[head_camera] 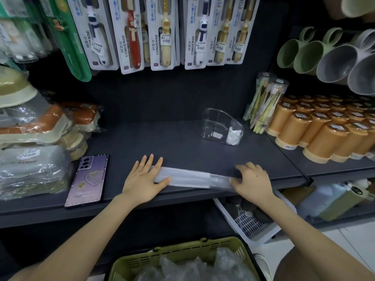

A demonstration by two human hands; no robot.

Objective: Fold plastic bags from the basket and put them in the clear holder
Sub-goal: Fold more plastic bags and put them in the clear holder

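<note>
Dark shelf (162, 138): phone (87, 179) at left, orange cups (316, 130) at right, clear holder (221, 126) at the back. Near the front edge lies the plastic bag (186, 177) — a folded strip. Left hand (144, 181) presses one end, fingers straight; right hand (253, 183) grips the other, fingers curled.

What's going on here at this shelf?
A person is folding a plastic bag on the dark shelf. It lies flattened into a long strip. The left hand presses its left end flat, and the right hand curls around its right end. Behind it stands the clear holder, with some folded white bags inside. More crumpled bags wait in the green basket below.
</note>
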